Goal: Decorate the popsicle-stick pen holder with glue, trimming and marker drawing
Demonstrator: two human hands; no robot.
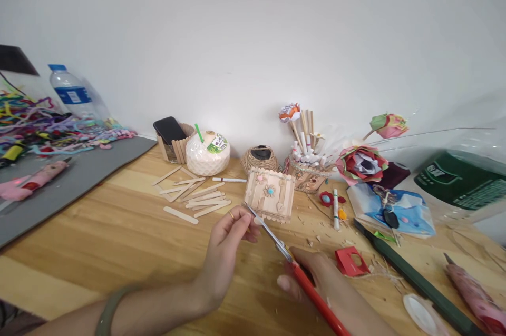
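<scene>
My left hand (233,233) is closed, thumb and fingertips pinched together beside the blade tips; whatever is between them is too small to make out. In my right hand (318,275) is a pair of red-handled scissors (284,250), its slim metal blades pointing up and left toward my left fingertips. Just behind the blades stands a small popsicle-stick panel (269,196), decorated with a blue-centred flower, a pink flower and other small pieces. Its lower edge lies close to my left fingers, and I cannot tell whether they touch it.
Loose popsicle sticks (205,201) lie left of the panel, before a white coconut (208,154) with a green straw. Behind are twine (259,159) and a marker holder (310,180). Rightward lie red card (351,261), a long dark-green tool (415,275) and a pink glue gun (472,288).
</scene>
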